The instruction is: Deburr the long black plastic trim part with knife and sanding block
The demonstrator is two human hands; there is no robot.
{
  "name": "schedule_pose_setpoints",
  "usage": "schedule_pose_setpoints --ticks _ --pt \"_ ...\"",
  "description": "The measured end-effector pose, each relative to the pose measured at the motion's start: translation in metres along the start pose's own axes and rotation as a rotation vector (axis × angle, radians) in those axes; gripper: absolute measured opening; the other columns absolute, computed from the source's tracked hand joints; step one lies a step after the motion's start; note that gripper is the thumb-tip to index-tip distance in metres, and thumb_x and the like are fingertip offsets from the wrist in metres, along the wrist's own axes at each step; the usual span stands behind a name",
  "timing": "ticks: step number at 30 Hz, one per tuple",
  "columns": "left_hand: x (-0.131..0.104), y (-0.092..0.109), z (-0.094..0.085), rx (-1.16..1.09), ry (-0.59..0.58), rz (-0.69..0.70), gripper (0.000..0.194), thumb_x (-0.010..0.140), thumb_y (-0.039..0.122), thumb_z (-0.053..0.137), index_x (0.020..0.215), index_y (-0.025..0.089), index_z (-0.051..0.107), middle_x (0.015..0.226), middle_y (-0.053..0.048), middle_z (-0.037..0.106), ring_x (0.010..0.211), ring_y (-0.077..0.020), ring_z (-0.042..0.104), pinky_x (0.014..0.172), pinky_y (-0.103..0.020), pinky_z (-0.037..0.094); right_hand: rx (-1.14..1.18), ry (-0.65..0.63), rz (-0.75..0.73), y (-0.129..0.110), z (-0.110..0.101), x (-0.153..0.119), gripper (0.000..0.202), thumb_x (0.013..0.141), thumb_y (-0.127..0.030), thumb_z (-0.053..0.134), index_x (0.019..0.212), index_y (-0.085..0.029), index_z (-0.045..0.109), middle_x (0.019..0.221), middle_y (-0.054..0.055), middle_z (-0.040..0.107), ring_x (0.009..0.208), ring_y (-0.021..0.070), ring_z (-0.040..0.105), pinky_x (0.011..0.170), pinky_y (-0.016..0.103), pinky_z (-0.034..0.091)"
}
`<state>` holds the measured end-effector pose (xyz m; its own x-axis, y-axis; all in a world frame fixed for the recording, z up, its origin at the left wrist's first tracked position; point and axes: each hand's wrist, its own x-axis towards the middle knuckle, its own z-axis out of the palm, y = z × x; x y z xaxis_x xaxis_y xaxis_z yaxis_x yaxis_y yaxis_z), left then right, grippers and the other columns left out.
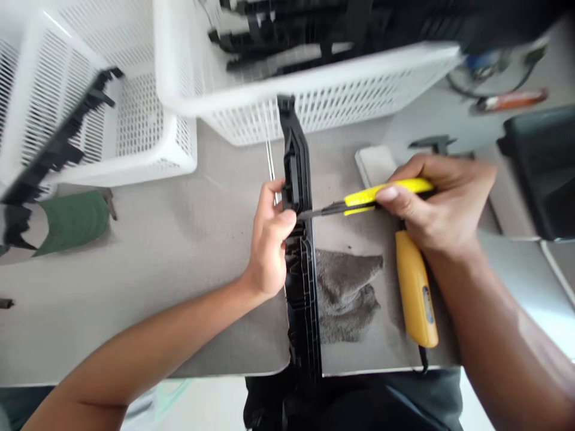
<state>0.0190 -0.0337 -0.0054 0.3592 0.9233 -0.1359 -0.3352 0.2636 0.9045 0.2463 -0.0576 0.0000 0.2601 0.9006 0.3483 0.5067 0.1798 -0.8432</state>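
Note:
My left hand (272, 239) is closed around a long black molded plastic strip (303, 287), its thumb on the ribbed face. The strip stretches from my lap across the table edge towards a white basket. My right hand (442, 203) grips a yellow utility knife (381, 193) like a pen. Its narrow dark blade points left and meets the strip right beside my left thumb. Whether the blade cuts into the plastic cannot be seen. A gray cloth (348, 293) lies to the right of the strip, and a yellow corded tool (415, 287) lies below my right hand.
White baskets (309, 114) stand at the back, one heaped with black parts. Another black part (58, 146) leans out of the left basket (175, 140), near a green curved piece (74, 221). At right are an orange-handled tool (512, 100) and a dark bin (543, 167).

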Motion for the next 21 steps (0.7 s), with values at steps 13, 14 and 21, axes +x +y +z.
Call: schedule_pose_setpoints --ticks 13,14,21 --pt "-0.012 0.015 0.012 -0.199 0.201 -0.236 0.038 0.09 0.047 0.072 0.122 0.026 0.066 0.098 -0.002 0.078 0.091 -0.0242 0.072 0.081 -0.03 0.052 0.02 -0.124 0.109 -0.001 0.004 -0.001 0.052 0.078 -0.064 0.083 0.061 -0.018 0.065 0.05 -0.002 0.053 0.046 0.0115 0.042 0.044 0.024 0.029" --pt "-0.012 0.014 0.012 -0.213 0.223 -0.213 0.039 0.09 0.048 0.071 0.123 0.027 0.066 0.097 -0.002 0.078 0.093 -0.0247 0.072 0.081 -0.03 0.052 0.021 -0.128 0.111 0.0 0.004 -0.001 0.052 0.079 -0.064 0.082 0.061 -0.018 0.064 0.052 -0.002 0.052 0.048 0.0116 0.042 0.045 0.024 0.029" --pt "-0.013 0.001 0.007 -0.252 0.265 -0.169 0.051 0.09 0.059 0.067 0.133 0.031 0.069 0.115 -0.004 0.079 0.11 -0.0285 0.071 0.086 -0.031 0.052 -0.001 -0.111 0.125 0.006 0.008 -0.001 0.055 0.082 -0.067 0.076 0.062 -0.018 0.063 0.055 -0.002 0.047 0.053 0.0122 0.039 0.05 0.025 0.028"
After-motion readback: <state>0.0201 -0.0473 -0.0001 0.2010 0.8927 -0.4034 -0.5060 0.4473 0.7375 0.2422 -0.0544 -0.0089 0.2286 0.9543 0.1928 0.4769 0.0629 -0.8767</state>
